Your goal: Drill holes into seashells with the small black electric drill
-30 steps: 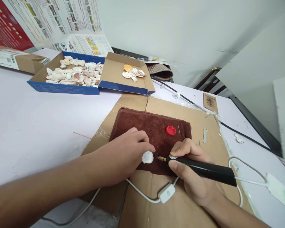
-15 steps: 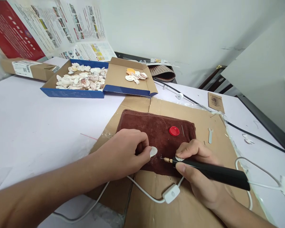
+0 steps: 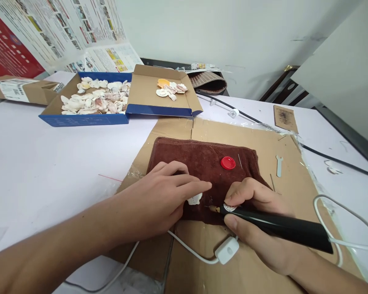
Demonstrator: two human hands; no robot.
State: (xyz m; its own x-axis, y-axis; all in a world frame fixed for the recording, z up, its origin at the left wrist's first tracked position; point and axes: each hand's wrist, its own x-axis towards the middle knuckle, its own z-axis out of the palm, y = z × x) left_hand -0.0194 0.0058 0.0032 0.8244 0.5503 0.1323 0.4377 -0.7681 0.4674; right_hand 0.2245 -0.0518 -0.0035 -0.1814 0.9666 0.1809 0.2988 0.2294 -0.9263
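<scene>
My left hand point(image 3: 171, 192) is over the brown cloth point(image 3: 199, 157), its index finger stretched to the right and its other fingers bent. Under that finger shows a white seashell point(image 3: 195, 199) with small dark dots, partly covered by the hand; the thumb's hold on it is hidden. In my right hand point(image 3: 257, 216) is a black pen-shaped electric drill point(image 3: 279, 228), gripped between thumb and fingers. Its brass chuck point(image 3: 214, 208) and thin bit point left at the shell, a short gap apart from it.
A blue-edged box point(image 3: 88, 118) of seashells stands back left, several more shells point(image 3: 171, 90) on its lid. A red cap point(image 3: 227, 163) lies on the cloth. A small wrench point(image 3: 279, 166) rests on the cardboard point(image 3: 251, 141). A white cable with a switch point(image 3: 227, 250) runs in front.
My left hand has gone from a thumb-and-finger pinch to a stretched index finger over the shell, which now shows a different outline. The drill stays in my right hand. The view has shifted slightly.
</scene>
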